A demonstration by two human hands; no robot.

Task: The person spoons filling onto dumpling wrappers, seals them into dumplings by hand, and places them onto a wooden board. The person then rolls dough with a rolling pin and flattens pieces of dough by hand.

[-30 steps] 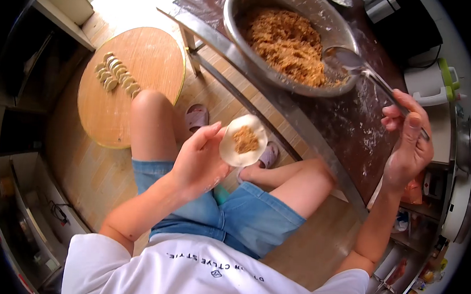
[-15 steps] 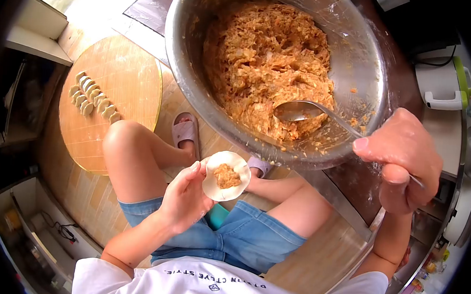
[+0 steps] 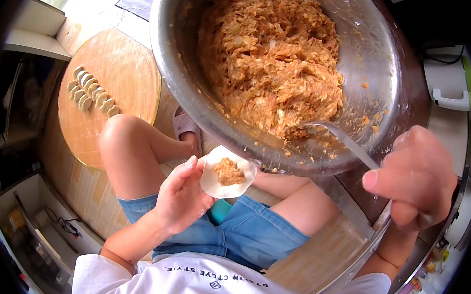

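My left hand (image 3: 185, 195) holds a round white dumpling wrapper (image 3: 223, 190) by its edge, above my lap. A lump of orange-brown filling (image 3: 229, 172) sits in the middle of the wrapper. My right hand (image 3: 418, 177) is closed around the handle of a metal spoon (image 3: 349, 141), at the right of a large steel bowl (image 3: 379, 64). The spoon's head is partly sunk in the minced filling mass (image 3: 272, 68) inside the bowl, so most of it is hidden.
On the left, a round woven tray (image 3: 127, 59) carries rows of finished dumplings (image 3: 90, 91). The bowl stands on a dark table (image 3: 408, 98). A white appliance with a green trim (image 3: 450, 79) is at the right. My knees and a slipper (image 3: 185, 123) are below the bowl.
My right hand has moved slightly right and down, and the spoon's head has gone from lying on the filling to being dug into it. My left hand still holds the filled wrapper.
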